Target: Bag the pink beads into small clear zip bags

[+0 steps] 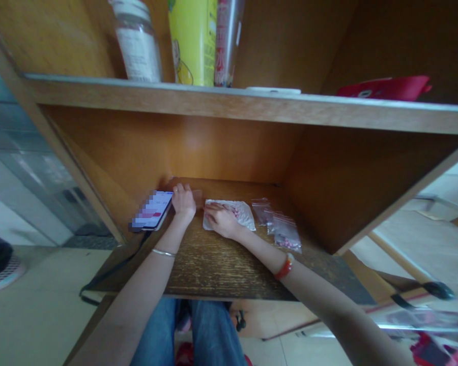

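Note:
My left hand [183, 202] is closed beside the phone [152, 211], fingers curled down. From its right side juts a faint, see-through piece that looks like a small clear plastic bag [198, 195]. My right hand [222, 220] rests over a crumpled white sheet [247, 219] that carries a heap of small pinkish pieces [233, 207]. Its fingertips are drawn together at the sheet's left edge; what they pinch is too small to make out. Right of the sheet lie an apparently unfilled zip bag [261, 209] and another zip bag [285, 231] with pink pieces inside.
The worn wooden desk surface [213, 269] sits inside a cubby. Above it, a shelf [229, 104] holds a white-capped jar [139, 51], a yellow container [194, 43], a tall bottle [227, 46] and a red pouch [389, 89]. A dark strap [114, 272] hangs over the left edge.

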`<move>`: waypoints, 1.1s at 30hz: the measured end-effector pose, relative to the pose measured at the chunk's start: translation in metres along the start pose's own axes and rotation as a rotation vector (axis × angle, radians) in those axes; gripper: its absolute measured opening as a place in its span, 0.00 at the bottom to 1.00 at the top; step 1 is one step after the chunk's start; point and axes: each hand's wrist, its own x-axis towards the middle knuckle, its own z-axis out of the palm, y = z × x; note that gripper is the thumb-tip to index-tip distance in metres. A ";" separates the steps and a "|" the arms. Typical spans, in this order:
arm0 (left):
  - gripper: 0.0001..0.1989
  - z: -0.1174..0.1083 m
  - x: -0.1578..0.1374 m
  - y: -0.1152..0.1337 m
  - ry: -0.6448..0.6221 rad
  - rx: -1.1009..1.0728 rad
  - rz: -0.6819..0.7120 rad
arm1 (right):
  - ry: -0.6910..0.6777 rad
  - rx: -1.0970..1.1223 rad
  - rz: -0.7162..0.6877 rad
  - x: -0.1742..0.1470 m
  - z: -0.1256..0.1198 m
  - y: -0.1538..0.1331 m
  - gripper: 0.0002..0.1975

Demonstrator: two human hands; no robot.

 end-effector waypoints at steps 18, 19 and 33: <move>0.24 0.046 0.006 -0.018 -0.363 -0.032 0.144 | -0.143 -0.118 0.023 0.029 0.019 -0.014 0.16; 0.24 0.045 0.006 -0.018 -0.355 -0.035 0.147 | -0.150 -0.104 0.028 0.030 0.018 -0.014 0.16; 0.26 0.026 -0.001 -0.008 -0.384 0.074 0.098 | -0.431 -0.089 0.533 0.002 -0.091 0.056 0.14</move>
